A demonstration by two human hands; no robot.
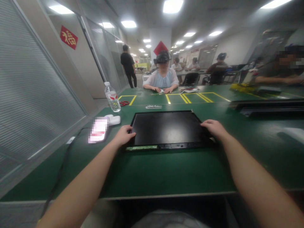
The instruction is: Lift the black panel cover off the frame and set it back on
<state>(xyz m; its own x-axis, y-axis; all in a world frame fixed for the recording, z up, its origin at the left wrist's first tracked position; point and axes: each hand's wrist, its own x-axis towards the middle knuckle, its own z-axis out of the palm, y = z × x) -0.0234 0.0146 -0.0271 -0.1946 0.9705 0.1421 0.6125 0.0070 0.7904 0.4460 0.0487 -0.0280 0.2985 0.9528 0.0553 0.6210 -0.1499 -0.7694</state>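
Observation:
A black flat screen panel [166, 128] lies face up, close above or on the green table [166, 174] in front of me. Its front edge carries a green strip on the left part. My left hand [124, 135] grips the panel's left edge, thumb on top and fingers around the side. On the opposite edge, my right hand [215, 128] pinches the frame, its lower fingers partly hidden. Whether the panel touches the tabletop I cannot tell.
Left of the panel are a lit phone [98, 129], a white case [114, 120], a water bottle [112, 97] and red-handled scissors [123, 103]. Long black bars [268, 107] lie at right. Across the table sits a person [161, 77] wearing a headset.

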